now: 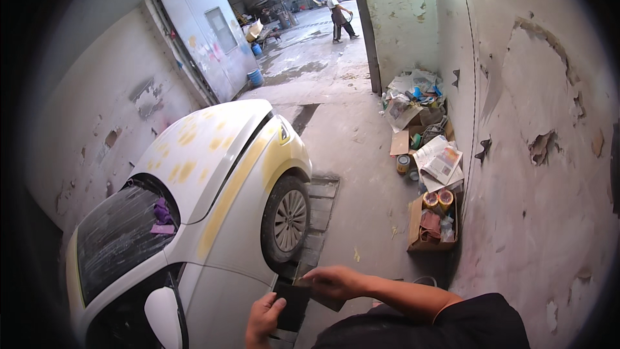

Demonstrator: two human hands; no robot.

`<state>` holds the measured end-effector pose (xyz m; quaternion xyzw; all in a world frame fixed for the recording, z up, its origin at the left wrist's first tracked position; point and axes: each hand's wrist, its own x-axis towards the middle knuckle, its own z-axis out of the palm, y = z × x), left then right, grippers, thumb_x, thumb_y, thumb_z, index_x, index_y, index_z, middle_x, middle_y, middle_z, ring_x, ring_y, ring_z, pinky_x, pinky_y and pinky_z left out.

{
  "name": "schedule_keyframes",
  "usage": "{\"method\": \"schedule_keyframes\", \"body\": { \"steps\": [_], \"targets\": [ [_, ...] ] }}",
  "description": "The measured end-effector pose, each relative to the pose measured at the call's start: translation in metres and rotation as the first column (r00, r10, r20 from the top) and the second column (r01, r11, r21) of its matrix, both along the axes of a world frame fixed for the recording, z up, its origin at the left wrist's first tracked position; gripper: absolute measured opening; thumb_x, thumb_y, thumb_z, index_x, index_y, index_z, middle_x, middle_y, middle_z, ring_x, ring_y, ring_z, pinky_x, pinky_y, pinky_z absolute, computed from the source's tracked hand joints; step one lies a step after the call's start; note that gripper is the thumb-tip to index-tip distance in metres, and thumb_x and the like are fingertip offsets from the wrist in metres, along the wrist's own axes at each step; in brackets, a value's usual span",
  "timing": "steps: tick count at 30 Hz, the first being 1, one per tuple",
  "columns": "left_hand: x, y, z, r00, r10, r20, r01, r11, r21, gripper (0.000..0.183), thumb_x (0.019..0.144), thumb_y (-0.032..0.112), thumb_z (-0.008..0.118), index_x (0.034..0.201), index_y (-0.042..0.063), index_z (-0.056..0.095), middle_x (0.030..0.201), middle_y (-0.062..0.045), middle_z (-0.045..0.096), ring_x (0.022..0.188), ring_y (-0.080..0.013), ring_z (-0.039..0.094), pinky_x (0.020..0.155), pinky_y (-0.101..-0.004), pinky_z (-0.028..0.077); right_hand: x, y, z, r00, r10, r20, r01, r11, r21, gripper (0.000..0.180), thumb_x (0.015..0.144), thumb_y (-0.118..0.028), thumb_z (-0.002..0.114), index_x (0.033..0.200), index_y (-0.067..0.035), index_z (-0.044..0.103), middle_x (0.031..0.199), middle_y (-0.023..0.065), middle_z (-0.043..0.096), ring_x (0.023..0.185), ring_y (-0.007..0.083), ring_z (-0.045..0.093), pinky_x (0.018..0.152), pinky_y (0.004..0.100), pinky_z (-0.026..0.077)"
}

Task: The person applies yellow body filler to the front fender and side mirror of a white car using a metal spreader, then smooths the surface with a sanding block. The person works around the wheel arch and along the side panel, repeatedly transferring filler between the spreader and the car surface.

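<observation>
Low in the view, my left hand grips the left edge of a dark, flat sheet, its thumb on top. My right hand is bent over the right side, its fingers on a dark brownish piece that looks like sandpaper; whether this is part of the same sheet I cannot tell. Both hands are beside the front door and fender of a white car. Yellowish patches mark its hood and fender. A purple cloth and a pinkish-purple pad lie on the windshield's base.
A floor grate runs by the front wheel. Along the right wall are a cardboard box with tape rolls, newspapers, a can and piled waste paper. A person walks outside the doorway, near a blue bucket.
</observation>
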<state>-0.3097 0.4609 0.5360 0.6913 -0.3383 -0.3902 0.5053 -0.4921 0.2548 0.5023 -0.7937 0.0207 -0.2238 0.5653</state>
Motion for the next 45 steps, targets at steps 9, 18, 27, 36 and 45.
{"method": "schedule_keyframes", "body": {
  "steps": [9,18,27,36,45],
  "targets": [
    [0.001,-0.112,-0.012,0.869,0.016,-0.494,-0.173,0.946,-0.273,0.032,0.09,0.0,0.06,0.122,-0.002,0.056,0.114,-0.013,0.066,0.101,-0.0223,0.066,0.092,-0.0365,0.053,-0.049,-0.097,-0.012,0.935,-0.352,-0.056,0.352,0.936,0.005,0.031,0.087,-0.013,0.067,0.118,-0.007,0.063,0.09,0.0152,0.067,0.084,0.0282,0.067,0.077,0.0364,0.052],
    [0.005,-0.213,-0.029,0.797,-0.02,-0.604,-0.217,0.923,-0.318,0.043,0.089,-0.005,0.056,0.132,0.0,0.051,0.124,-0.009,0.062,0.11,-0.0225,0.062,0.099,-0.0374,0.048,-0.055,-0.163,0.008,0.895,-0.446,0.017,0.416,0.822,-0.389,0.065,0.08,0.003,0.065,0.139,-0.015,0.045,0.139,0.0175,0.041,0.12,0.0417,0.053,0.096,0.0433,0.05],
    [0.085,-0.315,-0.074,0.663,-0.025,-0.748,-0.189,0.961,-0.2,0.033,0.094,0.001,0.051,0.127,0.004,0.052,0.119,-0.009,0.063,0.106,-0.0239,0.064,0.094,-0.0428,0.053,0.023,-0.236,-0.008,0.8,-0.599,0.048,0.579,0.748,-0.325,0.082,0.081,0.009,0.066,0.151,-0.012,0.029,0.15,0.0229,0.037,0.139,0.0387,0.039,0.111,0.0418,0.036],
    [0.106,-0.428,-0.067,0.539,-0.049,-0.841,-0.18,0.969,-0.171,0.032,0.093,-0.002,0.054,0.124,0.003,0.048,0.117,-0.012,0.062,0.102,-0.0217,0.063,0.092,-0.0367,0.053,0.105,-0.296,0.006,0.84,-0.504,0.201,0.541,0.807,-0.236,0.065,0.074,0.019,0.054,0.135,-0.003,0.053,0.132,0.0146,0.059,0.121,0.0275,0.055,0.1,0.0349,0.046],
    [0.112,-0.547,-0.062,0.858,-0.06,-0.511,-0.195,0.882,-0.43,0.039,0.093,-0.004,0.052,0.132,0.001,0.046,0.126,-0.01,0.058,0.112,-0.0178,0.057,0.1,-0.0329,0.045,0.109,-0.403,-0.023,0.957,-0.289,0.029,0.288,0.957,0.027,0.074,0.065,0.019,0.05,0.135,-0.005,0.056,0.128,0.0132,0.057,0.126,0.0299,0.049,0.105,0.035,0.041]
  ]
}}
